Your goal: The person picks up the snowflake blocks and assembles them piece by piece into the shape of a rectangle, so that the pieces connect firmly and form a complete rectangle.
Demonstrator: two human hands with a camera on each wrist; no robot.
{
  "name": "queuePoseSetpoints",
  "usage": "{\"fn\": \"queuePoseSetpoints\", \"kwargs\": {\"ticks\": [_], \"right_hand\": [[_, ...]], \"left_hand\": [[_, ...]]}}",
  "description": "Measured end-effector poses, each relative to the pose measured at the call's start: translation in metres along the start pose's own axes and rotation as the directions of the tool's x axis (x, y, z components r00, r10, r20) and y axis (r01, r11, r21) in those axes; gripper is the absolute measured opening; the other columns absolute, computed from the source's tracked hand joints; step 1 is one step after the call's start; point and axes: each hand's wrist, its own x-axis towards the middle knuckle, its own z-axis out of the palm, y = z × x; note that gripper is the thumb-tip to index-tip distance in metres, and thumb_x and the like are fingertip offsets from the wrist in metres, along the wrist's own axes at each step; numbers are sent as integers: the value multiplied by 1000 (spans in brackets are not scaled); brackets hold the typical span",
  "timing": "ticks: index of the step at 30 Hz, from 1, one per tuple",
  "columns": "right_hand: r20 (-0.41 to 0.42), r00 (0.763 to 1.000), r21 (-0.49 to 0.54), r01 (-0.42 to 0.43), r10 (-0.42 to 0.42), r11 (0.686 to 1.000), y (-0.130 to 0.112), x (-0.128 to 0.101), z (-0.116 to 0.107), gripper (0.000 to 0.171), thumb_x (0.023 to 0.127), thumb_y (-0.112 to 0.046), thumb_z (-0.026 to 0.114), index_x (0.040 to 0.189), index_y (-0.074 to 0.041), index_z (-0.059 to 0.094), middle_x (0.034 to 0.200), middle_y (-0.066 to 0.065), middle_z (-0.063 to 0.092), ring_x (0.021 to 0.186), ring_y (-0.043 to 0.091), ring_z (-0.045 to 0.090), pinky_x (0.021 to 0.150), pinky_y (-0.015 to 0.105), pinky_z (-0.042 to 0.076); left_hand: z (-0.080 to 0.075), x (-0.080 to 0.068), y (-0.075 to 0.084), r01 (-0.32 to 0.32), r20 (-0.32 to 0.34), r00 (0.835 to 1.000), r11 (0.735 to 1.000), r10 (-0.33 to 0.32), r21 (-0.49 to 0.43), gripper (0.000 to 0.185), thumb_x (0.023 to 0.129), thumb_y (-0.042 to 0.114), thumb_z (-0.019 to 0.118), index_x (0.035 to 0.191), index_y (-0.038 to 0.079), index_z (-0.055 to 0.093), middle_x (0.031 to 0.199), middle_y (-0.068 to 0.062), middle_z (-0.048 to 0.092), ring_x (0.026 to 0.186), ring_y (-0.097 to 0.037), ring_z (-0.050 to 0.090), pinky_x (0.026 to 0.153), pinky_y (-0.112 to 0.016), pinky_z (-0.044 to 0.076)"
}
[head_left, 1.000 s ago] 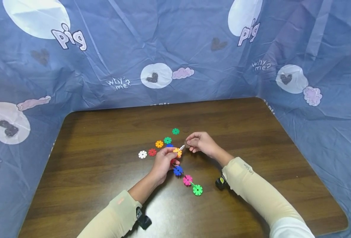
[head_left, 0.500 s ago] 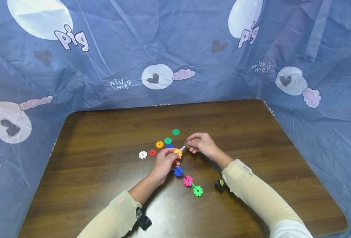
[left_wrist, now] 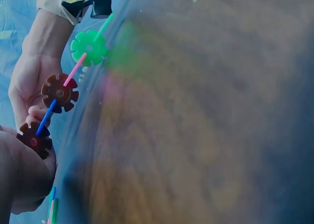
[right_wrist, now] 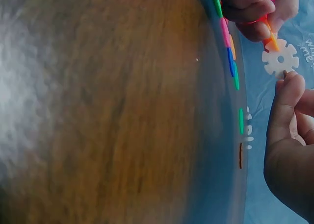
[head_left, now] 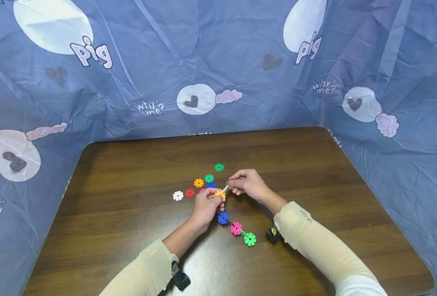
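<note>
In the head view, I have the left hand pinching the orange disc, the white disc off it toward one o'clock, the nearer right hand pinching the brown disc at that white edge, the joined chain trailing to five, and table stretching away at three.

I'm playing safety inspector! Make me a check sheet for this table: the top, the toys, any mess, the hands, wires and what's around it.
Table: wood-look, shiny near the front.
Toys: disc chain, with a white disc at its far end; loose discs beyond the left hand.
Mess: one tiny pale speck.
Left hand: pinches the chain's orange disc.
Right hand: pinches a brown disc at the white one's edge; can't tell if it's slotted in.
Wires: nothing seen.
Around: blue cloth printed "pig" and "why me?".
</note>
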Motion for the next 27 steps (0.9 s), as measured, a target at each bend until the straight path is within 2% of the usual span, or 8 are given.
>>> {"fn": "queuePoseSetpoints", "kwargs": {"ticks": [5, 8, 10, 14, 18, 22, 25, 27], "right_hand": [[-11, 1000, -7, 3, -3, 1000, 6, 1, 4, 18, 88, 4, 63, 100, 16, 62, 77, 13, 68, 56, 12, 60, 50, 20, 54], [-6, 1000, -4, 13, -13, 1000, 6, 2, 5, 16, 88, 4, 63, 100, 15, 63, 77, 11, 68, 57, 12, 60, 51, 21, 54], [6, 1000, -11, 25, -25, 1000, 5, 1, 6, 17, 88, 4, 63, 102, 15, 63, 77, 10, 67, 58, 13, 60, 51, 21, 54], [66, 997, -72, 47, -43, 996, 0, 0, 8, 21, 89, 4, 61, 107, 14, 63, 76, 12, 65, 58, 15, 58, 53, 23, 54], [140, 989, -170, 75, -51, 983, -3, 0, 13, 22, 90, 3, 59, 111, 8, 66, 76, 17, 64, 60, 16, 58, 57, 33, 56], [226, 970, -281, 152, -88, 948, -8, 1, 19, 27, 89, 2, 60, 116, 5, 64, 81, 11, 68, 65, 19, 61, 61, 41, 55], [294, 950, -384, 220, -107, 897, -17, 4, 22, 29, 89, -2, 64, 117, 4, 63, 84, 6, 69, 69, 20, 63, 61, 38, 56], [293, 949, -470, 251, -119, 846, -23, 11, 20, 28, 90, -7, 65, 116, 2, 63, 86, 4, 68, 71, 19, 63, 62, 36, 55]], "left_hand": [[0, 2, -8, -11, -59, 998, 1000, 10, -17, 25, 80, -11, 55, 106, -11, 56, 71, -6, 60, 55, -10, 56, 50, -20, 52], [0, 1, -9, -1, -68, 998, 999, -1, -32, 25, 80, -10, 55, 106, -10, 56, 69, -4, 59, 54, -10, 55, 48, -19, 51], [1, 1, -9, 16, -51, 999, 999, -19, -45, 27, 81, -10, 54, 108, -9, 55, 71, -5, 59, 54, -10, 55, 49, -19, 51], [1, -1, -7, 61, 32, 998, 997, -59, -50, 35, 85, -8, 52, 121, -8, 47, 82, -15, 62, 57, -12, 59, 52, -21, 54], [-3, -4, -4, 87, 97, 992, 996, -86, -10, 46, 90, -2, 54, 133, -4, 38, 101, -27, 62, 61, -16, 63, 54, -23, 55], [-11, -7, -1, 108, 135, 985, 994, -107, 1, 42, 94, 9, 53, 133, -2, 40, 107, -26, 59, 64, -18, 64, 56, -27, 57], [-18, -8, 0, 120, 125, 985, 993, -118, -5, 35, 99, 17, 46, 128, -2, 46, 104, -22, 60, 65, -18, 63, 55, -28, 57], [-23, -9, 0, 117, 100, 988, 993, -115, -20, 34, 102, 20, 41, 126, -3, 48, 100, -21, 61, 64, -16, 63, 53, -27, 56]]}}
